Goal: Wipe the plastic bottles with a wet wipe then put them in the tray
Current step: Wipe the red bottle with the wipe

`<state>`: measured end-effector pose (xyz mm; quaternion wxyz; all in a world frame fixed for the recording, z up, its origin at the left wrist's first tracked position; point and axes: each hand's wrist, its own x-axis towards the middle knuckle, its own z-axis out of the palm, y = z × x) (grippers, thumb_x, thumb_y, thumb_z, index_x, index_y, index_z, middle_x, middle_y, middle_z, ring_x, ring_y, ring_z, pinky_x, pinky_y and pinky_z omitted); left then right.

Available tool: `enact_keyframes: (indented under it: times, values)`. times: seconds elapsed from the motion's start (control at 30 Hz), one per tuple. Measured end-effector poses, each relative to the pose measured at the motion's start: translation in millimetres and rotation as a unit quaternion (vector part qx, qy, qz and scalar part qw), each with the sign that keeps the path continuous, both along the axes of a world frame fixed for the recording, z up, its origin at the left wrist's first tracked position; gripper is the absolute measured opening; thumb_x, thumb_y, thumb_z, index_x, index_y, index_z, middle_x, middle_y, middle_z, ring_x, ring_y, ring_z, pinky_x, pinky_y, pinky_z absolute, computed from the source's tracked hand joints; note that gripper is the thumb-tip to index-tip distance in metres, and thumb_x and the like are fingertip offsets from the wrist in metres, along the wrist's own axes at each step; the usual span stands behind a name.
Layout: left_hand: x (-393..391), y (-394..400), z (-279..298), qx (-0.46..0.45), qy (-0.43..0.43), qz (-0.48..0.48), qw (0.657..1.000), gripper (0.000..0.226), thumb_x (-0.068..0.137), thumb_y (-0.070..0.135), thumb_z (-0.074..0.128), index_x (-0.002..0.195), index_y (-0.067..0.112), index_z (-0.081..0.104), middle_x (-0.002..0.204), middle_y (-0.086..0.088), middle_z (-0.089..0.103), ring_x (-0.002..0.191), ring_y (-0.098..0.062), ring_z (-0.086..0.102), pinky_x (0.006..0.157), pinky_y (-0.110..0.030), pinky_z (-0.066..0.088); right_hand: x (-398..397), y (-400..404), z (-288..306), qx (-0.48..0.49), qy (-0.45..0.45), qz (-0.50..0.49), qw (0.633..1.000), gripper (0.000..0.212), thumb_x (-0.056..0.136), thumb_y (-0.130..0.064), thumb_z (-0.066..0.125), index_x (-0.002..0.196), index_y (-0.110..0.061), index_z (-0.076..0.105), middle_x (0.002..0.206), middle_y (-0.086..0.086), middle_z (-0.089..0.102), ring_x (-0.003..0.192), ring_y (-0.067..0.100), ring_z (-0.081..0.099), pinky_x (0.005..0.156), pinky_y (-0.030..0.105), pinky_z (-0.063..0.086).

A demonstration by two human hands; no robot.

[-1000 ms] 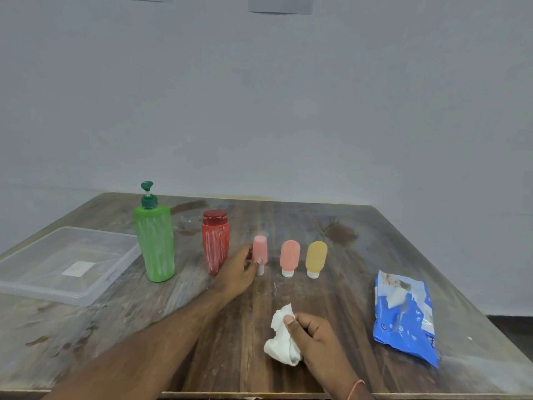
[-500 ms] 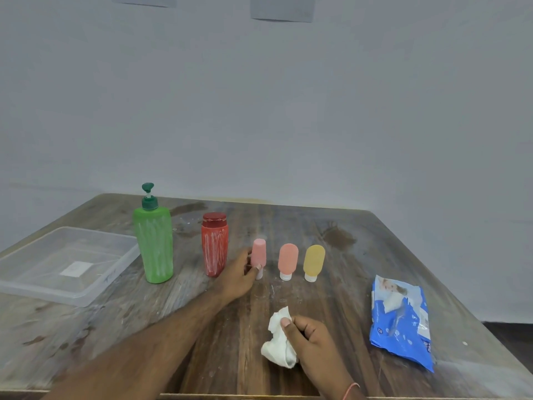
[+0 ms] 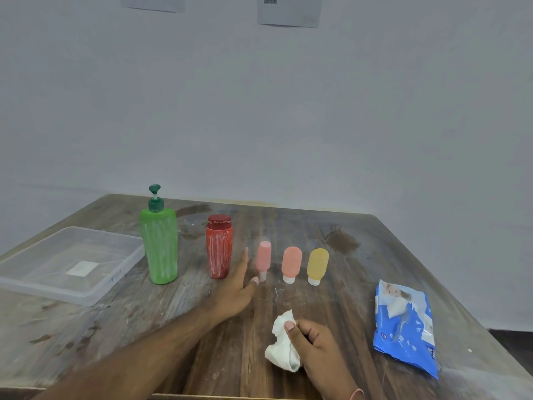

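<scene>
Five plastic bottles stand in a row on the wooden table: a tall green pump bottle (image 3: 159,243), a red bottle (image 3: 219,246), then small pink (image 3: 263,258), salmon (image 3: 291,262) and yellow (image 3: 317,264) bottles resting on their white caps. My left hand (image 3: 235,288) lies just left of the pink bottle with its fingers spread; the thumb tip is at the bottle's cap. The pink bottle leans slightly. My right hand (image 3: 313,343) is near the front edge, closed on a crumpled white wet wipe (image 3: 279,349). A clear plastic tray (image 3: 86,298) sits at the left with no bottles in it.
A blue pack of wet wipes (image 3: 403,327) lies at the right side of the table. A grey wall stands right behind the table's far edge. White streaks cover the green and red bottles.
My left hand has opened; its fingers, earlier curled around the pink bottle, now stand apart beside it. My right hand with the wipe stays put.
</scene>
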<state>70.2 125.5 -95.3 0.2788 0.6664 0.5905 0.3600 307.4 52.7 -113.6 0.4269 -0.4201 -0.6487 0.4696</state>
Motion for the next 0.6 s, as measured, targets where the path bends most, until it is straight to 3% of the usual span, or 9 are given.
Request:
enact_keyframes:
  times: [0.07,0.13,0.23,0.3,0.43,0.5,0.53,0.6]
  values:
    - [-10,-21,-3,0.034,0.049,0.016,0.998,0.079,0.110,0.045,0.048,0.168,0.042,-0.007,0.176,0.018,0.005,0.161,-0.008,0.010,0.132,-0.047,0.020,0,0,-1,0.000,0.003,0.004,1.000,0.038,0.100,-0.037,0.063,0.075,-0.011,0.073,0.067,0.000,0.065,0.066,0.010,0.057,0.067,0.026,0.045]
    - [-21,-44,-6,0.111,0.071,0.037,0.991,0.072,0.108,0.046,0.050,0.168,0.044,0.010,0.168,0.017,0.027,0.156,-0.008,0.026,0.126,-0.045,0.032,0,1,0,0.001,0.011,0.003,1.000,0.041,0.099,-0.039,0.064,0.072,-0.008,0.071,0.065,0.001,0.063,0.065,0.011,0.055,0.066,0.026,0.044]
    - [-40,-58,-5,0.212,0.060,0.107,0.969,0.062,0.101,0.040,0.060,0.158,0.041,0.038,0.138,0.016,0.039,0.130,-0.010,0.039,0.109,-0.039,0.042,-1,1,0,-0.003,0.028,0.000,1.000,0.045,0.099,-0.038,0.066,0.072,-0.002,0.068,0.064,0.002,0.061,0.064,0.012,0.054,0.066,0.026,0.044]
    - [-48,-51,-3,0.228,0.023,0.174,0.958,0.070,0.096,0.028,0.073,0.157,0.034,0.040,0.137,0.010,0.038,0.130,-0.013,0.039,0.110,-0.041,0.040,-2,1,1,-0.012,0.026,-0.003,1.000,0.039,0.105,-0.029,0.066,0.073,-0.008,0.073,0.067,0.003,0.065,0.066,0.012,0.058,0.068,0.027,0.045]
    - [-48,-28,8,0.144,-0.114,0.198,0.963,0.100,0.095,0.021,0.079,0.167,0.032,0.012,0.166,0.009,0.024,0.147,-0.005,0.023,0.124,-0.045,0.029,-3,-2,5,-0.015,0.018,-0.011,1.000,0.037,0.107,-0.018,0.062,0.074,-0.017,0.078,0.069,0.002,0.070,0.068,0.010,0.062,0.068,0.027,0.047]
    - [-45,-18,16,0.078,-0.186,0.158,0.967,0.110,0.095,0.021,0.079,0.167,0.038,-0.002,0.159,0.016,0.026,0.142,-0.007,0.033,0.121,-0.049,0.035,-3,-3,7,-0.016,0.017,-0.012,1.000,0.038,0.108,-0.020,0.062,0.074,-0.019,0.079,0.068,0.000,0.069,0.067,0.010,0.061,0.067,0.026,0.046]
    - [-45,-12,17,0.050,-0.213,0.147,0.965,0.112,0.094,0.022,0.080,0.166,0.039,-0.003,0.154,0.016,0.033,0.139,-0.009,0.043,0.118,-0.050,0.041,-4,-4,8,-0.019,0.015,-0.012,1.000,0.038,0.108,-0.021,0.062,0.074,-0.020,0.079,0.068,0.000,0.069,0.067,0.010,0.061,0.067,0.026,0.046]
    - [-48,2,14,0.021,-0.240,0.156,0.958,0.102,0.091,0.024,0.084,0.165,0.033,0.015,0.146,0.009,0.051,0.132,-0.018,0.060,0.111,-0.050,0.052,-4,-4,8,-0.026,0.011,-0.015,0.999,0.037,0.107,-0.020,0.062,0.075,-0.021,0.079,0.068,0.000,0.069,0.067,0.009,0.062,0.066,0.025,0.047]
